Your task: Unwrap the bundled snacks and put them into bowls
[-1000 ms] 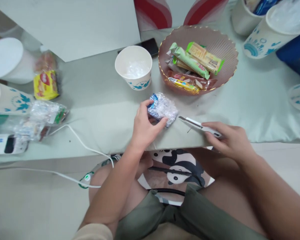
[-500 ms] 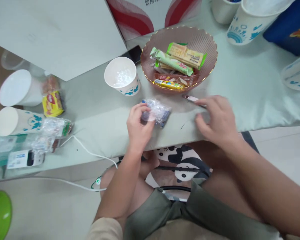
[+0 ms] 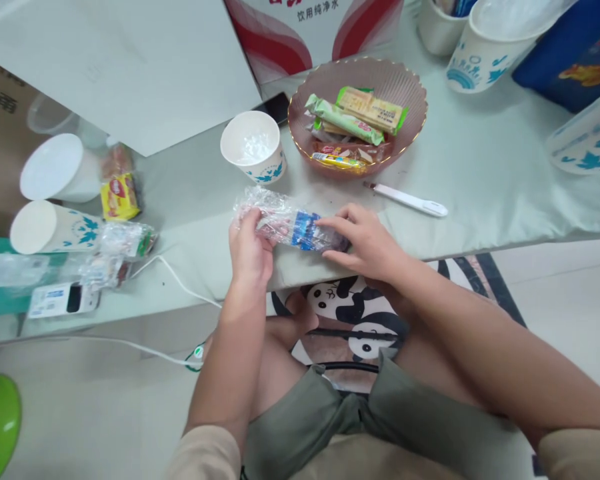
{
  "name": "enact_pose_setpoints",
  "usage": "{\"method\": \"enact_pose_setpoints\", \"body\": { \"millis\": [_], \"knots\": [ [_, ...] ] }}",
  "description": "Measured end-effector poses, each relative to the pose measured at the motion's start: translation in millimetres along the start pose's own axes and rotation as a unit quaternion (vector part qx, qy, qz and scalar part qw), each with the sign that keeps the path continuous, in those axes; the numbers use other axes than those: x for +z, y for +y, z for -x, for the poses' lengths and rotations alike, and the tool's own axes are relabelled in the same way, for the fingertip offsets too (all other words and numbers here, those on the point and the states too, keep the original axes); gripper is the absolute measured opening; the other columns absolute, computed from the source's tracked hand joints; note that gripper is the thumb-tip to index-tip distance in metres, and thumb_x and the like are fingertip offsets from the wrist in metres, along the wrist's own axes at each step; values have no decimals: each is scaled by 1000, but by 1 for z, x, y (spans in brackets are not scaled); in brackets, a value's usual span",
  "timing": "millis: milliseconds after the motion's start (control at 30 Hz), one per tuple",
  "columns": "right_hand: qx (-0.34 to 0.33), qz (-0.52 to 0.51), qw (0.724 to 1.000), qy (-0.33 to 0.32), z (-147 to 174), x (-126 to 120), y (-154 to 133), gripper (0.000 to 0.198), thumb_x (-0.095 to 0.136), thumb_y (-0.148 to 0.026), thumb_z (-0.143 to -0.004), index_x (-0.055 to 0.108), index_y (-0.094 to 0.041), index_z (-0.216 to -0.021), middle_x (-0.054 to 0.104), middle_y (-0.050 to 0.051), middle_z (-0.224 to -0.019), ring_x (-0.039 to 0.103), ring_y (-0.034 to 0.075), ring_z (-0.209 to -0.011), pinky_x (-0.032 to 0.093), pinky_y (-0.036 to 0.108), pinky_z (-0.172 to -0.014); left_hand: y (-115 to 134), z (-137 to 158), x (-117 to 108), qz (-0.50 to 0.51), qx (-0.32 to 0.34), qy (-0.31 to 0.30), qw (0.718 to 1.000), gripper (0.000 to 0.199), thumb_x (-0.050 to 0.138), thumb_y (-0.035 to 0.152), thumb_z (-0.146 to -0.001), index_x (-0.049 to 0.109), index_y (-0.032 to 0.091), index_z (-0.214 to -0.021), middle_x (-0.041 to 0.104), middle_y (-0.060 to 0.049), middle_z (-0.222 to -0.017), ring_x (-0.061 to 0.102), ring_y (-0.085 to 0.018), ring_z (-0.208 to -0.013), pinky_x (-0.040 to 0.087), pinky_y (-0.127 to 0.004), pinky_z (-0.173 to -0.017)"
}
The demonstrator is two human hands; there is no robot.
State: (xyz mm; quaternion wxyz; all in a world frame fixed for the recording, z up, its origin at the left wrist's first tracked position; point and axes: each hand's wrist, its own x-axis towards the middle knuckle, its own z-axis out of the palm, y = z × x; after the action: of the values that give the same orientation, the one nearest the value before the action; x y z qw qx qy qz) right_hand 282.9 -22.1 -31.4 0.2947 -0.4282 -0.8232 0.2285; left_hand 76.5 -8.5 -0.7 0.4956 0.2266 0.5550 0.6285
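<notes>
My left hand [image 3: 251, 248] is closed on the left end of a crinkled clear plastic packet [image 3: 275, 212] with a blue printed band. At the packet's right end, the fingers of my right hand [image 3: 363, 241] are closed around a darker part; what lies inside the wrapping is hard to make out. Behind my right hand, a slim white tool with a dark tip [image 3: 410, 200] lies on the cloth. A scalloped pink glass bowl [image 3: 416, 120] holding wrapped snacks [image 3: 373, 110] stands beyond the packet, beside a paper cup [image 3: 267, 175] with clear plastic inside.
A dark phone [image 3: 275, 107] lies behind the cup. White boxes [image 3: 155, 73] stand at the back. On the left are cups [image 3: 60, 227], a yellow snack pack [image 3: 120, 197] and a white cable [image 3: 180, 283]. More paper cups [image 3: 473, 63] and a blue package [image 3: 570, 70] are at right.
My right hand has left the white tool on the cloth and moved left to the packet. The packet is now stretched out lengthwise between both hands, its blue band showing.
</notes>
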Motion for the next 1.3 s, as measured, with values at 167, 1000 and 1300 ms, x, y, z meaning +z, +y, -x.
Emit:
{"method": "enact_pose_setpoints", "body": {
  "millis": [167, 1000, 1300],
  "knots": [
    [-1, -42, 999, 0, -4, -5, 2, 17, 52, -30, -95, 65, -20, -90, 59, 8, -89, 55, 22, -82, 45, 39, -78, 5, -5, -7, 9, 13, 13, 1000, 20, 72, 26, -71, 53, 21, -75, 61, 3, -73, 64, -12, -62, 57, -25, -61],
    [17, 90, 994, 67, -4, -15, 2, 32, 63, -31, -84, 66, -27, -115, 72, 9, -107, 61, 34, -114, 43, 55, -100, 18, -14, -38, -420, 226, -211, 853, 10, 78, 29, -71, 74, 24, -79, 71, -7, -115, 65, -28, -111, 45, -45, -110],
    [-82, 21, 996, 24, 3, -26, -15, 18, 50, -29, -88, 64, -26, -77, 73, 6, -88, 68, 24, -85, 52, 41, -81, 61, 14, -41, -384, 263, -228, 855, 7, 70, 23, -77, 71, 23, -70, 71, -1, -72, 66, -19, -73, 55, -32, -78]
  ]
}}
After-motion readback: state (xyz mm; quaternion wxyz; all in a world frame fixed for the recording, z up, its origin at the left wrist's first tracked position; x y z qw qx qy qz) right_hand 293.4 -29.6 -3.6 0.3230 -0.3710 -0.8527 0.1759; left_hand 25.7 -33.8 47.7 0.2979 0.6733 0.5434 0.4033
